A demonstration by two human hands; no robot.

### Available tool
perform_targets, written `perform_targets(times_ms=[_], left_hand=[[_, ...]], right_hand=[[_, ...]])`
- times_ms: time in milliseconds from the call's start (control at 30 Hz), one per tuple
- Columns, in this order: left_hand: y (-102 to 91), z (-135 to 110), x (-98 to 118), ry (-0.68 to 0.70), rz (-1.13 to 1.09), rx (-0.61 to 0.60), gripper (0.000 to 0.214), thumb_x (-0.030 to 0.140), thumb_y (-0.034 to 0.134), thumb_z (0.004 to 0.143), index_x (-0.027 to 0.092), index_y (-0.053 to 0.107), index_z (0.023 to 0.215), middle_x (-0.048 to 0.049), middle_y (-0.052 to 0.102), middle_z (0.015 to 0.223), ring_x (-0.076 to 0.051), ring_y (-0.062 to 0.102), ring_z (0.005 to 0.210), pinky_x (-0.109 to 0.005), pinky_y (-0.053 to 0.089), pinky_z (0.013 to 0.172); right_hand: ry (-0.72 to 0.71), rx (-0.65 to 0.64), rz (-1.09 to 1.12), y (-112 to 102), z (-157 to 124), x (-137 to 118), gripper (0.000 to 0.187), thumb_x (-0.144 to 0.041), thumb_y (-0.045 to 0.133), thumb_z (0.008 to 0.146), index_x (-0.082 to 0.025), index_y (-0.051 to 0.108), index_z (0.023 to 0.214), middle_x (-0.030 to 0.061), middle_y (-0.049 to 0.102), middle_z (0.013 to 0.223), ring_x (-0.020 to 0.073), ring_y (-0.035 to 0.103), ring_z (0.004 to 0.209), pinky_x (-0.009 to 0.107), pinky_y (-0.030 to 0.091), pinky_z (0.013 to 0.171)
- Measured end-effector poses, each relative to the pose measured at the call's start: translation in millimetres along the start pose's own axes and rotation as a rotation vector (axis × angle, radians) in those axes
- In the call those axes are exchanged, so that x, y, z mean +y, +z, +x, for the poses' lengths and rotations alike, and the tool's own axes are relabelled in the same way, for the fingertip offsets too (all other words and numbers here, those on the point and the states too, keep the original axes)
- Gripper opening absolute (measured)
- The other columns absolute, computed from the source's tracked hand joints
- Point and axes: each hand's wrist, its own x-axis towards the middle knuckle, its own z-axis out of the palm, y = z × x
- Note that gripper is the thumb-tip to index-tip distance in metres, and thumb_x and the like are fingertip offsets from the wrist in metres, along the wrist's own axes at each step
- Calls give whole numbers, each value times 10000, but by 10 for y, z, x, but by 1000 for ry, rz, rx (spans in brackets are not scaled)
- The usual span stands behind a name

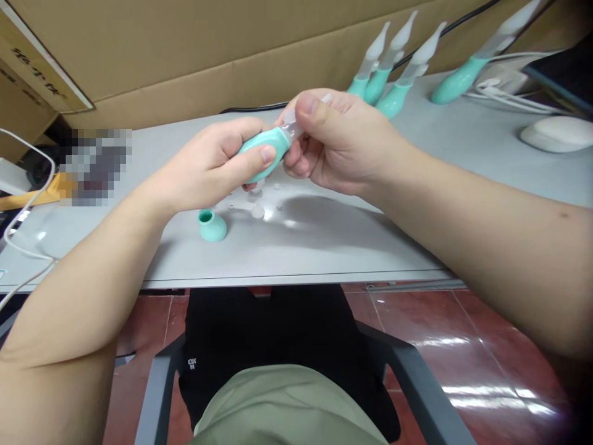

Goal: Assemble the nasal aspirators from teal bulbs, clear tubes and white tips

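Observation:
My left hand (217, 162) is closed round a teal rubber bulb (267, 148), held a little above the grey table (324, 247). My right hand (336, 139) pinches the clear plastic tip (296, 127) that joins the bulb, thumb on top. Below the hands, a second teal bulb (212, 225) stands alone on the table. Several small clear round pieces (257, 211) lie scattered beside it.
Several finished teal-and-clear pieces (393, 80) lean at the back right against a cardboard box (185, 55). A white mouse (558, 133) and white cables (504, 93) lie at the far right. More white cable (23, 247) runs at the left edge.

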Motion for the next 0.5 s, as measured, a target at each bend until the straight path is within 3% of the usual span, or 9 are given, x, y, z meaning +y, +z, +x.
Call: perform_targets(times_ms=[167, 300, 400, 500], left_hand=[[11, -5, 50, 21, -33, 26, 542, 810, 932, 1133, 283, 845, 1048, -54, 770, 918, -220, 739, 764, -407, 682, 744], [-11, 25, -1, 45, -26, 83, 508, 756, 939, 1144, 276, 836, 1014, -71, 788, 932, -228, 765, 766, -408, 665, 727], [-22, 45, -148, 41, 19, 159, 494, 779, 997, 1071, 318, 890, 1213, -68, 849, 1012, -245, 809, 783, -382, 607, 650], [-20, 35, -232, 21, 19, 229, 606, 758, 1025, 1046, 354, 860, 1467, -53, 889, 1047, -244, 826, 767, -359, 565, 601]], right_hand=[[-21, 41, 62, -75, 35, -29, 686, -777, 911, 1188, -257, 674, 810, -44, 517, 650, 138, 537, 584, 269, 483, 576], [-98, 98, -1, -88, -20, -174, 520, -538, 994, 1132, -284, 684, 800, -35, 543, 689, 161, 501, 592, 338, 384, 562], [-106, 170, -151, -50, -117, -252, 517, -566, 1102, 1033, -320, 693, 835, -36, 594, 758, 192, 471, 630, 389, 341, 586], [-157, 172, -360, -21, -188, -241, 359, -518, 1129, 985, -364, 808, 939, -50, 568, 730, 226, 471, 695, 405, 473, 688]])
